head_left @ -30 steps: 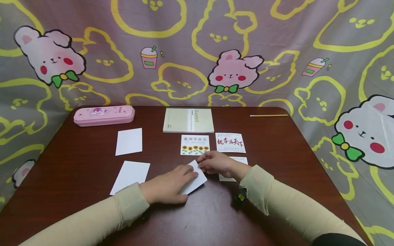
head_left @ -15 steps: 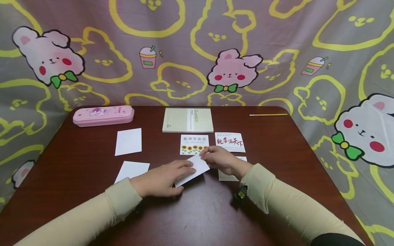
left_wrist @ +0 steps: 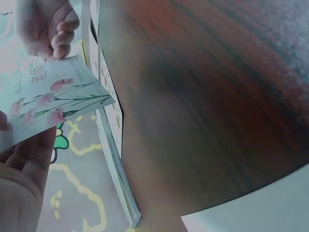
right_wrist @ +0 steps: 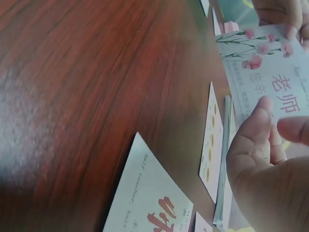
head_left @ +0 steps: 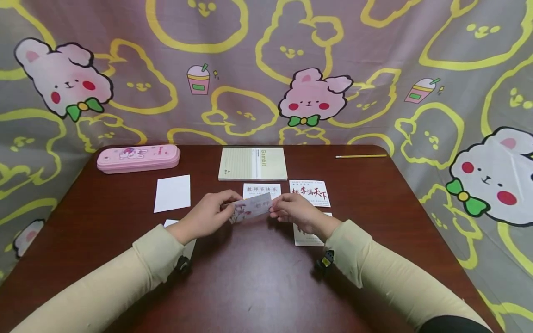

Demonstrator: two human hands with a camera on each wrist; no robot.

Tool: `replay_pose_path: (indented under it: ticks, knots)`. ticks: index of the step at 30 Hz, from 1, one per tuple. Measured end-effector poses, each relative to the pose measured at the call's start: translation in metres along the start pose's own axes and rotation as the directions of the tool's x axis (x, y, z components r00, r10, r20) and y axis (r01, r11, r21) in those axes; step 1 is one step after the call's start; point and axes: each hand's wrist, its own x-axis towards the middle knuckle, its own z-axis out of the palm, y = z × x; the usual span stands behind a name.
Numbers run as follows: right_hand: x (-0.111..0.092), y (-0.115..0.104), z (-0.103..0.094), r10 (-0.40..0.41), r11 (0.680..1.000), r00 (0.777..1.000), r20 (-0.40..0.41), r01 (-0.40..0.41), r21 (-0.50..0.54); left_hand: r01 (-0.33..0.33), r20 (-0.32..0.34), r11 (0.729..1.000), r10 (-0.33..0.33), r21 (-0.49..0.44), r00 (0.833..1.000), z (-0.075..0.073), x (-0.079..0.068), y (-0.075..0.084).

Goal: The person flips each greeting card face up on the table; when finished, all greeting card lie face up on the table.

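Observation:
A greeting card [head_left: 250, 209] printed with pink flowers and Chinese characters is held up off the table, tilted, its printed face towards me. My left hand [head_left: 204, 216] pinches its left end between thumb and fingers. At the opposite end, my right hand [head_left: 299, 212] pinches the card's edge. In the right wrist view the flower card [right_wrist: 263, 63] shows large red characters beside the right thumb. Just behind it lies a sunflower card [head_left: 262, 188], partly covered. Two cards with red lettering are by the right hand: one farther back [head_left: 310, 193], another [head_left: 308, 238] partly under the wrist.
A blank white card [head_left: 172, 193] lies on the left; a second white card [head_left: 189, 249] is mostly hidden by the left forearm. Along the back are a pink pencil case [head_left: 138, 158], a notebook [head_left: 252, 163] and a yellow pencil [head_left: 361, 156]. A patterned curtain [head_left: 241, 111] hangs behind the table.
The card was white side up under my left fingers near the table. It has been lifted and turned so the flowers show. My left hand now pinches its left end.

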Motion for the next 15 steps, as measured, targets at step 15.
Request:
replay_pose_path:
  ticks: [15]
  knots:
    - [-0.004,0.006,0.001,-0.175,0.930,0.983,0.058,0.185,-0.316,0.308,0.019,0.944,-0.308,-0.120,0.951,0.004,0.009,-0.017]
